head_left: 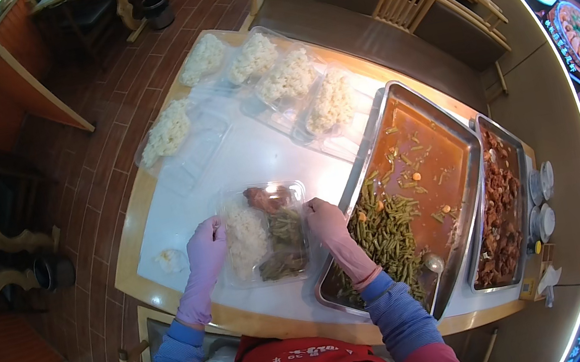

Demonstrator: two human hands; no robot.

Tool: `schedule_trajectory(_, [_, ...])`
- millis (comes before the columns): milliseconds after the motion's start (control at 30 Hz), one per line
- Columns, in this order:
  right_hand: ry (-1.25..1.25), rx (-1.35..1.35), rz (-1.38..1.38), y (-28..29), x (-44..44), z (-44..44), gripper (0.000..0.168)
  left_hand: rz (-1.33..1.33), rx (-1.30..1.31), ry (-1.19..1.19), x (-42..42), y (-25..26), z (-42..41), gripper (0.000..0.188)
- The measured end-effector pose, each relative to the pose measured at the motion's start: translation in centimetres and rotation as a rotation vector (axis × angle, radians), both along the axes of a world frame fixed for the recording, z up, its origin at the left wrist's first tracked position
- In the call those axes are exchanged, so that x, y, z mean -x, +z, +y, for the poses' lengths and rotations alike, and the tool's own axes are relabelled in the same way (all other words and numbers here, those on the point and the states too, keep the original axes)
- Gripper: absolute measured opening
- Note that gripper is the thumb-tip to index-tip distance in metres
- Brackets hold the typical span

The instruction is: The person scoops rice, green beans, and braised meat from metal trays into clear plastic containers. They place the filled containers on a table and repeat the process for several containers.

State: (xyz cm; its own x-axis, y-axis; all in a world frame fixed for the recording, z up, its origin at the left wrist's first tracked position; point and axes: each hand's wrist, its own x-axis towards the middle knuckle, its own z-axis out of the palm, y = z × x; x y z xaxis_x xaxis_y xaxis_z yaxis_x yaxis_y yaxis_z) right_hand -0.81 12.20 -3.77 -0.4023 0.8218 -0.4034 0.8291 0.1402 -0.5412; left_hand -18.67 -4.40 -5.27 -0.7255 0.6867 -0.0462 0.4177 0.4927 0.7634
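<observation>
My left hand (209,248), in a thin pink glove, has its curled fingers at the left edge of a clear plastic takeout container (274,278). My right hand (328,225), gloved the same way, is at its right edge. The container has its lid on and holds white rice, green beans and a piece of brown meat. Whether the fingertips pinch the rim is hard to tell. Right of my right hand lies a steel tray (391,90) of green beans in reddish sauce, with a metal spoon (434,263) leaning in it.
Several clear containers of rice (165,133) stand at the table's far side. A second steel tray (521,152) of brown meat is at the right, beside stacked round lidded tubs (546,220). Spilled food (171,260) lies near the left edge. A bench (359,46) borders the far side.
</observation>
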Motion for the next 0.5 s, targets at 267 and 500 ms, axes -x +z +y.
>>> schedule_trajectory(267, [0.169, -0.06, -0.116, -1.2, 1.3, 0.4, 0.029, -0.044, 0.203, 0.248, -1.4, 1.5, -0.5, 0.023])
schedule_trajectory(500, [0.181, 0.017, -0.085, -0.2, 2.0, 0.7, 0.027, 0.125, 0.161, 0.197, -1.3, -2.3, -2.1, 0.024])
